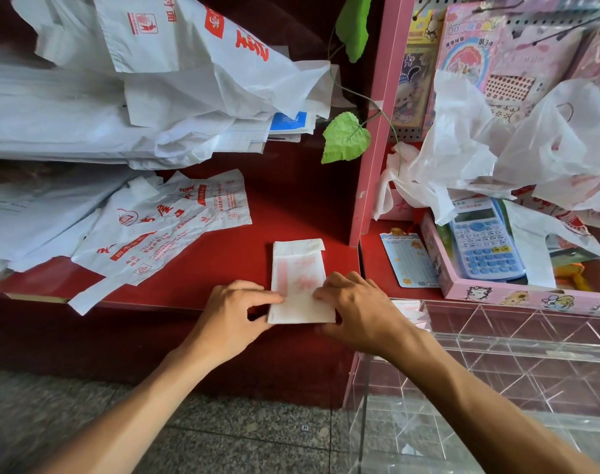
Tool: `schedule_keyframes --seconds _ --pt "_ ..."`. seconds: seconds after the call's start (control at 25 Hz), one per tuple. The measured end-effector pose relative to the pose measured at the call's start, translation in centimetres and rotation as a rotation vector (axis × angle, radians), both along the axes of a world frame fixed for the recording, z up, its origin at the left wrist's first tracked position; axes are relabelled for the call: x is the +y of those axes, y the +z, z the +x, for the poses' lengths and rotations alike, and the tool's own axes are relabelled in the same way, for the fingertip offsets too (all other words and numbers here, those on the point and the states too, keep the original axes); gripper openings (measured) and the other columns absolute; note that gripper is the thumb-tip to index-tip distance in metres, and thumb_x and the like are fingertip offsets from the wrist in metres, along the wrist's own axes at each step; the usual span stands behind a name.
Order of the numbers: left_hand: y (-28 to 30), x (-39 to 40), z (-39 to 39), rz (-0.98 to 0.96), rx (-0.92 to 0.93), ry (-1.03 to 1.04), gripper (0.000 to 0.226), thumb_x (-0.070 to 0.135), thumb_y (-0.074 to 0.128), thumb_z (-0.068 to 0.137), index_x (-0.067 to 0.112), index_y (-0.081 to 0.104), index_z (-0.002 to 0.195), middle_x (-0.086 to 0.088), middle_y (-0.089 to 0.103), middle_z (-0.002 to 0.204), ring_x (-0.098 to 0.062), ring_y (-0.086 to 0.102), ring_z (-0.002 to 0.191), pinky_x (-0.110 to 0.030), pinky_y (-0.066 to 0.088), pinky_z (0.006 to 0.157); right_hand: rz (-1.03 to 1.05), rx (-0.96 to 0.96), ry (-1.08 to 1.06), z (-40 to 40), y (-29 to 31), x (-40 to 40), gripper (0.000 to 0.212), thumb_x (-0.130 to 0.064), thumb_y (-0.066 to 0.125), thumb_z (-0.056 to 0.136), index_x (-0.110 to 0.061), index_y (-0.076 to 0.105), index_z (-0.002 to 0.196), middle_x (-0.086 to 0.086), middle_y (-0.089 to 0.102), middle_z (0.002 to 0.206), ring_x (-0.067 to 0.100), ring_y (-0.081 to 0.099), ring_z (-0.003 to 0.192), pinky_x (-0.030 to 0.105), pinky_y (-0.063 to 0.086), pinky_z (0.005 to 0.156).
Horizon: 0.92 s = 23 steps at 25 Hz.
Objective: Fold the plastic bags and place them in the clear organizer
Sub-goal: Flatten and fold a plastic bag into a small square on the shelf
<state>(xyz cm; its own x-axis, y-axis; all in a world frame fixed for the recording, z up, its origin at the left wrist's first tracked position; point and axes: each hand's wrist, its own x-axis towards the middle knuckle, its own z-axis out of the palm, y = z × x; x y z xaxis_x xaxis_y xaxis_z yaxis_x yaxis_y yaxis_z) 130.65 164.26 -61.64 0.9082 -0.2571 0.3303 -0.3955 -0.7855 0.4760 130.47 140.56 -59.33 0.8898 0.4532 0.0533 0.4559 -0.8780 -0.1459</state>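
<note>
A white plastic bag with faint red print, folded into a narrow strip (298,268), lies on the red shelf (257,241) at its front edge. My left hand (233,309) pinches the strip's lower left edge. My right hand (356,306) grips its lower right edge, fingertips on top. The clear organizer (497,357), a see-through box with diagonal dividers, stands at the lower right. A folded white bag (409,311) shows in its back left cell. More loose bags (161,227) with red print lie flat on the shelf to the left.
A heap of white bags (155,80) fills the upper left. Crumpled bags (517,145) sit on a pink tray (497,295) holding a blue calculator (483,241). A pink post (374,131) and green leaves (344,138) divide the two sides. Grey tiled floor lies below.
</note>
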Motion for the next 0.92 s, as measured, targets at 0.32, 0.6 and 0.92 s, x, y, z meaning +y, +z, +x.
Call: schedule_keyframes --seconds 0.32,0.6,0.92 --pt "1.4 -1.0 -0.4 -0.398 0.263 0.159 0.021 0.022 0.076 0.083 0.038 0.066 0.092 0.02 0.074 0.078 0.008 0.066 0.079 -0.021 0.047 0.076 0.515 0.08 -0.268 0.6 0.3 0.5 0.03 -0.027 0.069 0.086 -0.013 0.051 0.068 0.002 0.054 0.063 0.022 0.047 0.06 0.033 0.036 0.057" --pt "0.9 -1.7 0.0 -0.278 0.174 0.211 0.038 0.026 0.08 0.078 0.032 0.056 0.106 0.011 0.067 0.07 -0.002 0.06 0.068 -0.027 0.047 0.072 0.461 -0.033 -0.333 0.7 -0.8 2.1 0.045 -0.019 0.068 0.084 -0.017 0.047 0.124 0.0 0.068 0.09 0.027 0.065 0.088 0.038 0.047 0.081" --pt "0.6 0.0 0.2 0.25 0.088 -0.074 0.058 0.071 0.047 0.079 0.037 0.059 0.125 0.029 0.045 0.133 -0.001 0.038 0.122 -0.03 0.029 0.092 0.061 -0.173 -0.021 0.2 -1.7 1.4 0.036 -0.044 0.05 0.089 -0.021 0.063 0.114 -0.003 0.06 0.116 0.026 0.053 0.098 0.041 0.046 0.08"
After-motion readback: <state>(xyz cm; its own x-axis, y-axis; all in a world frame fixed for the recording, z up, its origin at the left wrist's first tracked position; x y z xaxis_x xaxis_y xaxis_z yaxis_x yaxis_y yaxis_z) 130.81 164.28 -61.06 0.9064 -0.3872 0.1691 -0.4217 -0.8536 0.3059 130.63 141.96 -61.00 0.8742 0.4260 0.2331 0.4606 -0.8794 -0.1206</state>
